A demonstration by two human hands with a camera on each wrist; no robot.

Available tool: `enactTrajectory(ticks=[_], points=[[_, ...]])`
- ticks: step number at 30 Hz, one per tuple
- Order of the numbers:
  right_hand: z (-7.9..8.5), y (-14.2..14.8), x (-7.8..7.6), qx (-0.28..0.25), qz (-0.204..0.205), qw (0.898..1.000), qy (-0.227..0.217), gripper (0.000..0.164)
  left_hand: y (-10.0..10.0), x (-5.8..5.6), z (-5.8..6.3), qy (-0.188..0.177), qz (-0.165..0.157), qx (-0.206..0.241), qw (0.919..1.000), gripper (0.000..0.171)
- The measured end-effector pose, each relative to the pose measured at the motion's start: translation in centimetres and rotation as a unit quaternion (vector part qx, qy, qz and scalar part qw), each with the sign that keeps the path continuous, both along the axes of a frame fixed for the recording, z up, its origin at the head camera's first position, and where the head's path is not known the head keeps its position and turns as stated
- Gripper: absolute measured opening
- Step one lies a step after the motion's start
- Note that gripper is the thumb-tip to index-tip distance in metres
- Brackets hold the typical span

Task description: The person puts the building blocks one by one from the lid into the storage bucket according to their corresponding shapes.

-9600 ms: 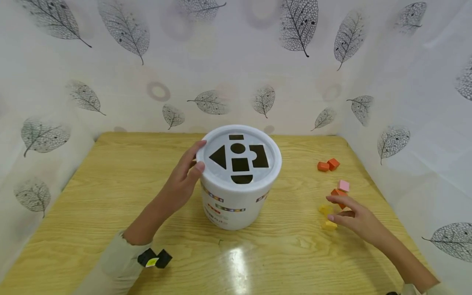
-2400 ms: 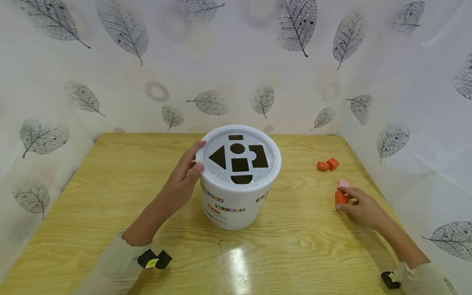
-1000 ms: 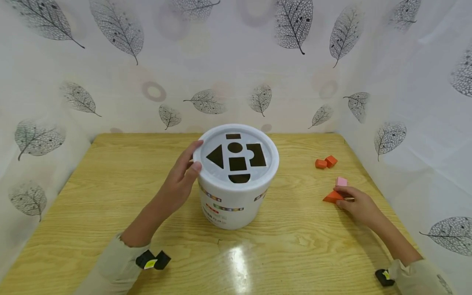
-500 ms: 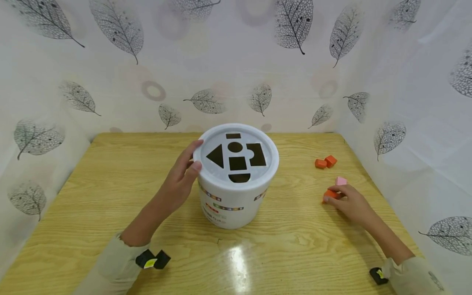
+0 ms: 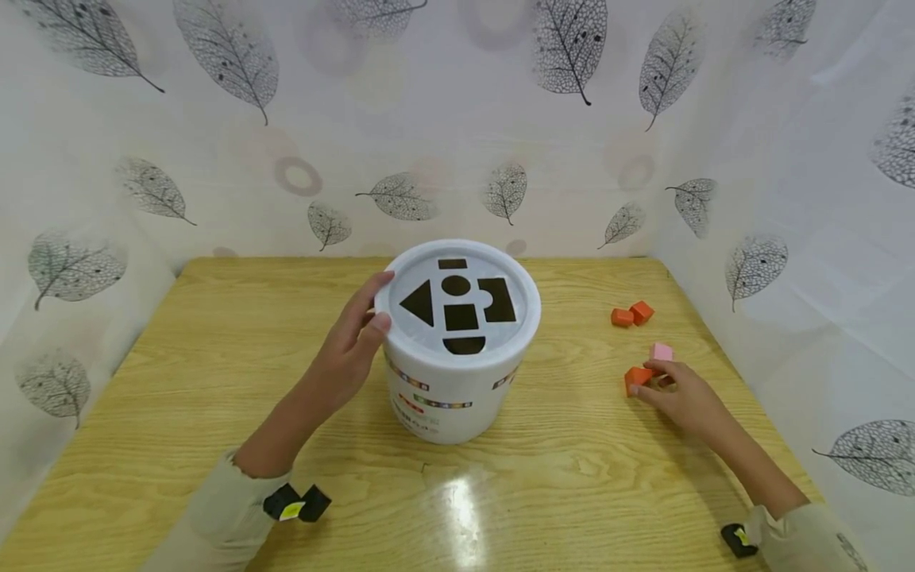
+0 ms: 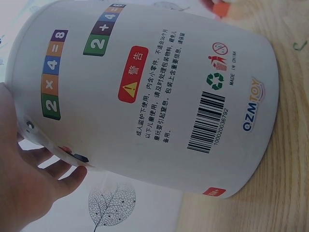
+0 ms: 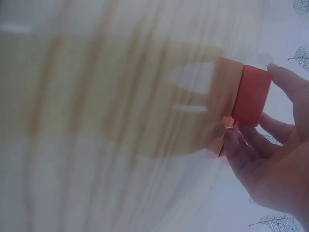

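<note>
A white bucket [image 5: 446,405] stands upright, its lid [image 5: 429,342] cut with dark shape holes: a triangle, a circle, a square and others. My left hand [image 5: 343,357] holds the lid's left rim, thumb and index finger on the edge; in the left wrist view the other fingers [image 6: 72,176] bend against the bucket's side. At the right, my right hand [image 5: 682,397] pinches an orange block [image 5: 636,380] between thumb and fingertips, low over the table. The right wrist view shows a flat rectangular face of that orange block [image 7: 252,95]. Just behind it lies a pink block [image 5: 661,352].
Two orange-red blocks [image 5: 632,315] lie together farther back on the right of the wooden table [image 5: 236,334]. Leaf-patterned cloth [image 5: 443,119] rises behind the table and along both sides. Black wrist cameras [image 5: 296,504] sit at the sleeves.
The yellow blocks by the right hand 9.6 seconds ago are no longer in view. My right hand has taken the orange block, shifted it slightly left and turned it. The left hand keeps its hold.
</note>
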State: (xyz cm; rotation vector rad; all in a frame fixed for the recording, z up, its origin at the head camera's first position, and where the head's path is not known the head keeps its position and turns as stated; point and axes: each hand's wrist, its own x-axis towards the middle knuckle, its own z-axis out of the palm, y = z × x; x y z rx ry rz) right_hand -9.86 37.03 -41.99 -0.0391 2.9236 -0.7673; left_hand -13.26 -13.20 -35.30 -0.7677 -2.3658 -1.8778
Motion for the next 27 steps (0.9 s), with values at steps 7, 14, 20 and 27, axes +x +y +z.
enactTrajectory(ticks=[7, 14, 20, 27], points=[[0.0, 0.0, 0.2, -0.027, -0.016, 1.0, -0.002, 0.073, 0.1, 0.0, 0.0, -0.001, -0.003, 0.002, 1.0, 0.054], [0.4, -0.4, 0.4, -0.062, -0.012, 0.998, 0.016, 0.064, 0.0, 0.1, 0.1, 0.0, -0.001, -0.003, 1.0, 0.054], [0.8, -0.9, 0.5, -0.086, 0.004, 0.994, 0.059, 0.061, 0.0, 0.1, 0.0, 0.002, 0.004, -0.005, 1.0, 0.055], [1.4, -1.9, 0.4, -0.125, 0.013, 0.989, 0.079, 0.06, 0.0, 0.0, 0.0, 0.005, 0.007, -0.008, 0.9999, 0.055]])
